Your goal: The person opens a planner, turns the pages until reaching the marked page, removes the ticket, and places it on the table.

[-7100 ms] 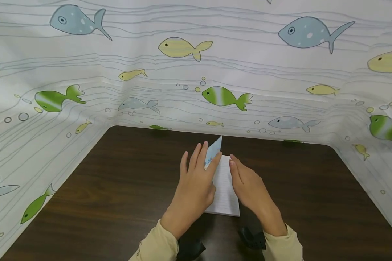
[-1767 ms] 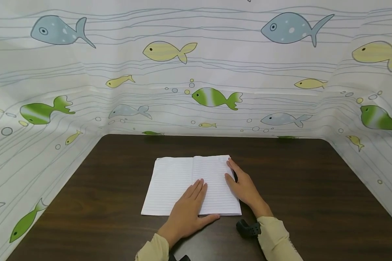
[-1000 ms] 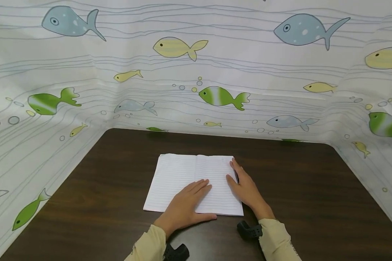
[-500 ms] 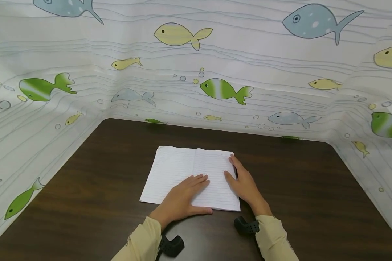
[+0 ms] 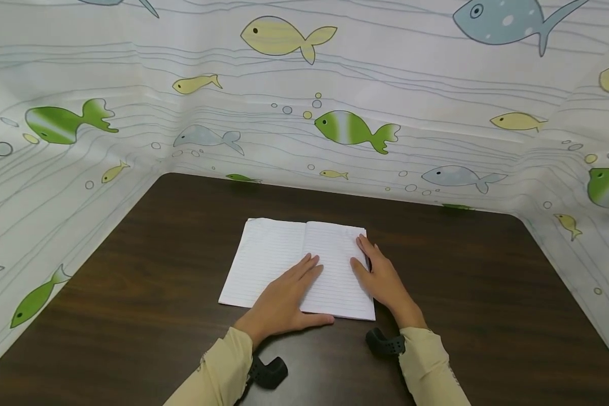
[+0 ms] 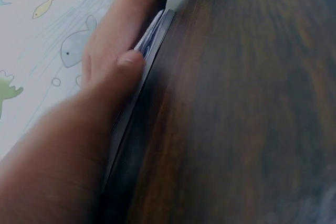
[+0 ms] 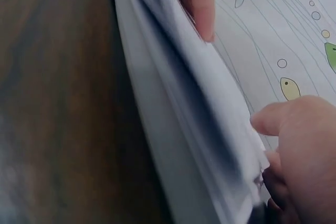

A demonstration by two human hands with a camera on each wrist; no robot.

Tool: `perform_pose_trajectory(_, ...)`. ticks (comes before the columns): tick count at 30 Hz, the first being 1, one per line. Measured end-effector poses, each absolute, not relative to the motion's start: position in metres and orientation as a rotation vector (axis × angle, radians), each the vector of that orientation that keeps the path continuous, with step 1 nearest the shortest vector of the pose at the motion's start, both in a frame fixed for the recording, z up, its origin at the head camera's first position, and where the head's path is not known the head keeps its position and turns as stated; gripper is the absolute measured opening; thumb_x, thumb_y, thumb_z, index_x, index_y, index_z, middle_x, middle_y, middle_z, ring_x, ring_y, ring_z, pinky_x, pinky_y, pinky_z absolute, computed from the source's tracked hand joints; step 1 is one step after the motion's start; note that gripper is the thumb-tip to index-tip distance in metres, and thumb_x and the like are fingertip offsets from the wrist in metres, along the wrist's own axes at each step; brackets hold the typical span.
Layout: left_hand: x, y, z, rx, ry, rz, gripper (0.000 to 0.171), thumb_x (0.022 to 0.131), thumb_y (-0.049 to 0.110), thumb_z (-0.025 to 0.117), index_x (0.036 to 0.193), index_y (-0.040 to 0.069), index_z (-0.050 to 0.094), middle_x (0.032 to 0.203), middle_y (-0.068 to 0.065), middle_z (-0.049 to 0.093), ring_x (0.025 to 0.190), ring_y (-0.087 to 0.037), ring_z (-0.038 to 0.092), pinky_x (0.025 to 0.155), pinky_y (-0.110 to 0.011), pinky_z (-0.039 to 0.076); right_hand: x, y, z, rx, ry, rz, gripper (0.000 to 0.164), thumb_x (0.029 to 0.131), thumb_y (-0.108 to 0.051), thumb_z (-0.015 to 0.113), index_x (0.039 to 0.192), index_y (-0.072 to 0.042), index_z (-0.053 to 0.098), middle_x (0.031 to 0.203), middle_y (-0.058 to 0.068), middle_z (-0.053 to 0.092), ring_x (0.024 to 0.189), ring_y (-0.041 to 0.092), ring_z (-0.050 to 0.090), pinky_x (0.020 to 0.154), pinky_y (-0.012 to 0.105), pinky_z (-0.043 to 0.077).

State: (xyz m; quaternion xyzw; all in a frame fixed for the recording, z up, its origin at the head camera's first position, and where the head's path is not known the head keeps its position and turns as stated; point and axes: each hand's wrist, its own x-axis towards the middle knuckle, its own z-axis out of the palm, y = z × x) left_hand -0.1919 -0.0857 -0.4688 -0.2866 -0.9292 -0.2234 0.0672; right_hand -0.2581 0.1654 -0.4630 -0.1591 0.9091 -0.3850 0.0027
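Observation:
An open lined notebook (image 5: 271,254) lies flat on the dark wooden table, its blank pages facing up. My left hand (image 5: 281,296) rests on the pages near the centre fold, fingers extended and the thumb along the bottom edge. At the right edge my right hand (image 5: 385,282) holds the notebook, thumb on the page and fingertips near the upper right corner. In the right wrist view the stacked pages (image 7: 210,103) look slightly raised and bent, beside the right thumb (image 7: 268,119). The left wrist view shows my left thumb (image 6: 126,72) against the notebook's edge; the other fingers are partly hidden.
The dark wooden table (image 5: 132,270) extends around the notebook. A white sheet printed with fish (image 5: 274,34) stands along the back and both sides. Black wrist devices (image 5: 269,372) sit under both forearms, below beige sleeves (image 5: 428,363).
Earlier my left hand was turning a light blue cover; since then the notebook has been opened flat. Lately the left hand has shifted slightly left on the pages, and the head view has tilted.

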Motion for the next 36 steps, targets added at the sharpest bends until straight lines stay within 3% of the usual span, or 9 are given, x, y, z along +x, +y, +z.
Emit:
perform_pose_trajectory(4, -0.193, -0.086, -0.466, -0.842, -2.805, -0.694, 0.107, 0.086, 0.072, 0.068, 0.16, 0.003, 0.034, 0.168, -0.01, 0.03, 0.157, -0.019, 0.022, 0.122, -0.04, 0.031, -0.26, 0.167, -0.461, -0.542, 2.857, -1.198, 0.062, 0.108, -0.028, 0.055, 0.16, -0.002, 0.035, 0.166, 0.015, 0.031, 0.155, 0.043, 0.018, 0.124, 0.06, 0.015)
perform_pose_trajectory(13, -0.194, -0.086, -0.462, -0.776, -2.837, -0.749, 0.109, 0.086, 0.073, 0.068, 0.163, 0.007, 0.03, 0.17, -0.006, 0.028, 0.157, -0.016, 0.023, 0.122, -0.04, 0.032, -0.26, 0.166, -0.454, -0.525, 2.806, -1.216, 0.06, 0.111, -0.04, 0.045, 0.162, -0.01, 0.033, 0.167, 0.01, 0.032, 0.156, 0.045, 0.011, 0.121, 0.068, 0.011)
perform_pose_trajectory(20, -0.192, -0.086, -0.465, -0.859, -2.69, -0.775, 0.089, 0.089, 0.036, 0.076, 0.158, -0.004, 0.035, 0.164, -0.017, 0.036, 0.154, -0.027, 0.032, 0.12, -0.044, 0.035, -0.258, 0.166, -0.454, -0.453, 2.801, -1.205, 0.063, 0.109, -0.044, 0.048, 0.163, -0.016, 0.034, 0.166, 0.005, 0.035, 0.157, 0.043, 0.012, 0.122, 0.067, 0.012)
perform_pose_trajectory(27, -0.188, -0.088, -0.469, -0.854, -2.638, -0.961, 0.083, 0.093, 0.021, 0.064, 0.162, -0.002, 0.024, 0.17, -0.015, 0.025, 0.157, -0.024, 0.022, 0.125, -0.044, 0.025, -0.255, 0.167, -0.459, -0.44, 2.77, -1.423, 0.06, 0.115, -0.041, 0.025, 0.165, -0.009, 0.024, 0.164, 0.007, 0.038, 0.156, 0.028, 0.024, 0.126, 0.053, 0.017)
perform_pose_trajectory(32, -0.182, -0.089, -0.468, -0.799, -2.537, -1.109, 0.082, 0.092, 0.014, 0.058, 0.164, 0.002, 0.021, 0.17, -0.009, 0.025, 0.156, -0.023, 0.025, 0.127, -0.034, 0.018, -0.253, 0.167, -0.464, -0.468, 2.794, -1.406, 0.06, 0.113, -0.026, 0.04, 0.166, -0.009, 0.018, 0.163, 0.009, 0.039, 0.154, 0.029, 0.027, 0.124, 0.054, 0.021)
perform_pose_trajectory(36, -0.186, -0.088, -0.467, -0.781, -2.43, -1.116, 0.09, 0.083, 0.011, 0.065, 0.163, 0.005, 0.025, 0.165, -0.009, 0.035, 0.15, -0.026, 0.037, 0.123, -0.042, 0.029, -0.253, 0.167, -0.464, -0.472, 2.803, -1.355, 0.078, 0.106, -0.024, 0.059, 0.167, -0.009, 0.013, 0.166, 0.009, 0.034, 0.155, 0.03, 0.025, 0.124, 0.057, 0.02)
